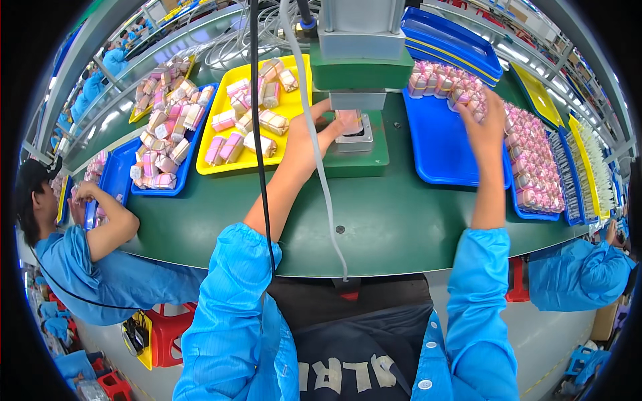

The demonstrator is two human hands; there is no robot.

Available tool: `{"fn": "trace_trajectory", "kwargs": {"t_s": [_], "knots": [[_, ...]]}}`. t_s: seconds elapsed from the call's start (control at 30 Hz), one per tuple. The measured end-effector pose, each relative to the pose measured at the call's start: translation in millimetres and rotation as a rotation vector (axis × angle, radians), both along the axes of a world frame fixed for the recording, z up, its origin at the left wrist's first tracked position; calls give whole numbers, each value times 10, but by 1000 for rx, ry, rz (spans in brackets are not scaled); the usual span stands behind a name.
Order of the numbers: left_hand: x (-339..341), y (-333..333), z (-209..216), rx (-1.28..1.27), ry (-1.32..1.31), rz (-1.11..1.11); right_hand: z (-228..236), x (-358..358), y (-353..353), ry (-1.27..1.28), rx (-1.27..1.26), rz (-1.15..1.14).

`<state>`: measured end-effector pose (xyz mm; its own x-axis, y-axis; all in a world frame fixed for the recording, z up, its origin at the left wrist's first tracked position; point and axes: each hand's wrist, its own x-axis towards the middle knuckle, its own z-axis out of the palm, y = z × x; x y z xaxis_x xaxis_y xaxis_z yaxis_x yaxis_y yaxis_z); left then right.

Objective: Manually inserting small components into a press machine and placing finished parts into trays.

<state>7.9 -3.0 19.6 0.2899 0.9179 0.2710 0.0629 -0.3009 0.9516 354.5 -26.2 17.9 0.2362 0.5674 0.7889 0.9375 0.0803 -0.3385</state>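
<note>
My left hand [311, 137] reaches to the press, its thumb and fingers closed around a small pink block [348, 121]. That block is at the metal fixture [354, 137] on the green press base [368, 157], just under the press head [358, 100]. My right hand [485, 127] is over the far right part of a blue tray [441, 150]. Its fingers are closed on a pink-wrapped block [473, 107] at the end of rows of similar blocks [438, 79] standing along the tray's far side. The fingertips are partly hidden.
Left of the press, a yellow tray [221, 160] holds loose pink-and-white blocks, with a blue tray [160, 190] of more beside it. Blue trays [455, 40] are stacked far right. Another tray [535, 215] holds tightly packed blocks. A black cable [257, 134] and grey tube [321, 174] hang in front. Co-workers [73, 247] sit either side.
</note>
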Motion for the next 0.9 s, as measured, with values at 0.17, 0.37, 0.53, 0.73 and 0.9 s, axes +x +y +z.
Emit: {"fn": "trace_trajectory", "kwargs": {"t_s": [0.17, 0.37, 0.53, 0.73, 0.9], "knots": [[-48, 52, 8, -133, -264, -72, -287, 682, -54, -47, -276, -73], [-312, 146, 77, -220, -408, -77, -239, 655, -138, 86, -248, -145], [-424, 170, 76, -214, -357, 7, -253, 600, -195, 354, -330, -202], [-383, 169, 78, 64, -43, 351, 49, 112, -433, 775, -150, 371], [-768, 490, -160, 613, 402, 844, 192, -1045, -441, 937, -373, 791]]}}
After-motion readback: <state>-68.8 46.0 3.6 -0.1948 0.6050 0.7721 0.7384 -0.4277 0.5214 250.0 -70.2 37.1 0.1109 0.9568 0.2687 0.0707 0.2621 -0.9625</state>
